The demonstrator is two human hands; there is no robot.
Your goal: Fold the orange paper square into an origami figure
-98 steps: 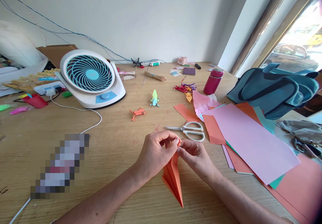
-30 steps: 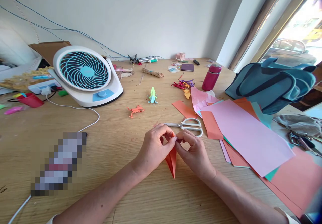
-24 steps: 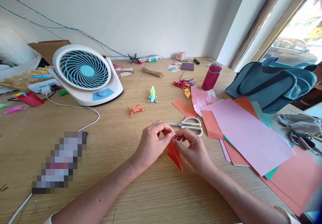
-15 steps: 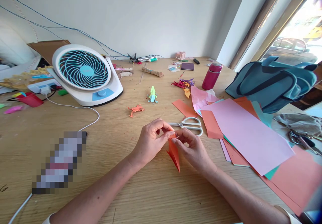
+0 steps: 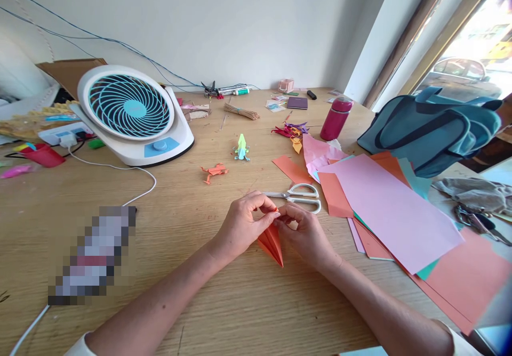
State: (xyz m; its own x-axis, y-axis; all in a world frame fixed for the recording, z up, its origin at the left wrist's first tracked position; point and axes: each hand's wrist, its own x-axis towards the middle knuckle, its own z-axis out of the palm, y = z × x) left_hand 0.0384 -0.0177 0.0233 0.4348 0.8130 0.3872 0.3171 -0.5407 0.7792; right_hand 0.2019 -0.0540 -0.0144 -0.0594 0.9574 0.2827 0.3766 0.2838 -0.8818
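An orange piece of folded paper hangs point-down between my hands, pleats showing along its length. My left hand pinches its top end between thumb and forefinger. From the other side, my right hand grips the same end, the fingertips of both hands nearly meeting; they hide the top of the paper. White-handled scissors lie just beyond my hands. Farther off, an orange folded-paper frog and a green and blue folded-paper figure rest on the wooden table.
Sheets of pink and orange paper spread over the right side, near a teal bag and a dark pink bottle. At left stand a white fan and a blurred-out device on a white cable. A bundle of sticks lies behind.
The folded paper has turned between my fingers, so its pleated side now faces me more. My fingertips have come closer together at its top end. The view has shifted slightly.
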